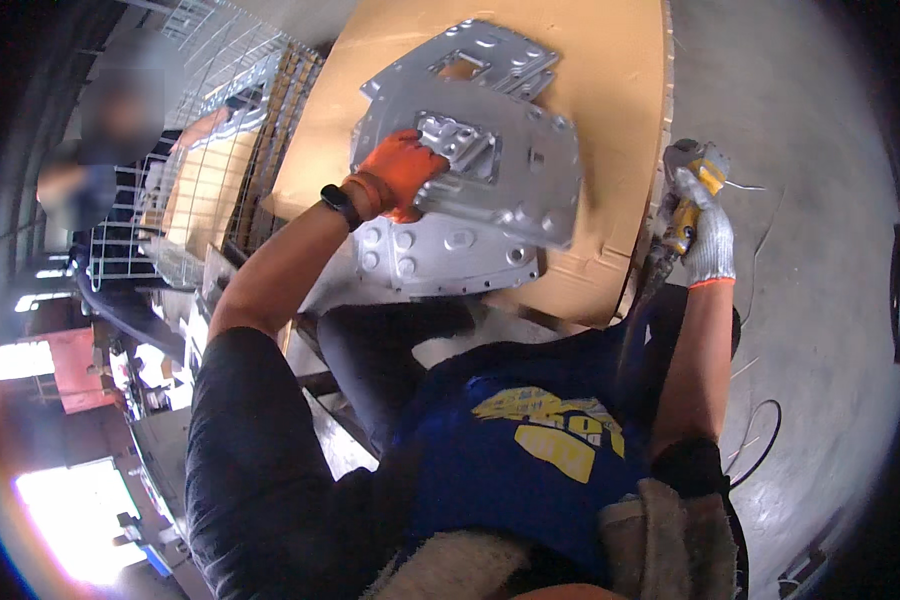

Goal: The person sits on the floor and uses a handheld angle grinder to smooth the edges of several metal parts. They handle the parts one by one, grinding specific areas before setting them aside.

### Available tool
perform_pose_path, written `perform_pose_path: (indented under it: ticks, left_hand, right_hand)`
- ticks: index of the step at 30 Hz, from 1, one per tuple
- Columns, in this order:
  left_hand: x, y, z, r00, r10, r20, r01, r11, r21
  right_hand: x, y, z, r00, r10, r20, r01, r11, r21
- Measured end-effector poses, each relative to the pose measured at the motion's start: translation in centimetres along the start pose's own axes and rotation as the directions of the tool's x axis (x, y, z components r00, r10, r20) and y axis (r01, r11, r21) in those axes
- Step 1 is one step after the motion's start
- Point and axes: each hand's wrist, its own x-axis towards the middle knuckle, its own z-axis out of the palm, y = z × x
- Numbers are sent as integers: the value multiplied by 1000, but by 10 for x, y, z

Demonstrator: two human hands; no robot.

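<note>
My left hand (pixel 402 175), in an orange glove, is closed on a grey stamped metal panel (pixel 540 190) by the edge of its central cutout. The panel is tilted above other metal parts. Beneath its near side lies another pressed panel (pixel 450 255), partly covered. A further panel (pixel 495 50) with a square opening shows beyond it. Out to the right, my right hand (pixel 708 235), in a white knit glove, grips a yellow hand-held grinder (pixel 686 215). The grinder's head points away from me, beside the cardboard's right edge.
Cardboard (pixel 610 130) covers the work surface under the panels. A wire cage (pixel 195 190) stands at the left, with another person's arm (pixel 205 130) beside it. Thin cables and a black hose (pixel 770 430) lie on the concrete floor (pixel 820 250) to the right.
</note>
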Motion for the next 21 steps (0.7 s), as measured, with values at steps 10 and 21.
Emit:
perform_pose_path:
  ticks: [10,21]
  left_hand:
    - [-29,6,137,880,-441,-179,472,856,209]
    - [45,94,83,664,-744,-67,643,615,-456]
  right_hand:
    - [-20,16,4,975,48,215,-19,991,-133]
    - [-35,21,8,983,104,151,-42,928,-369]
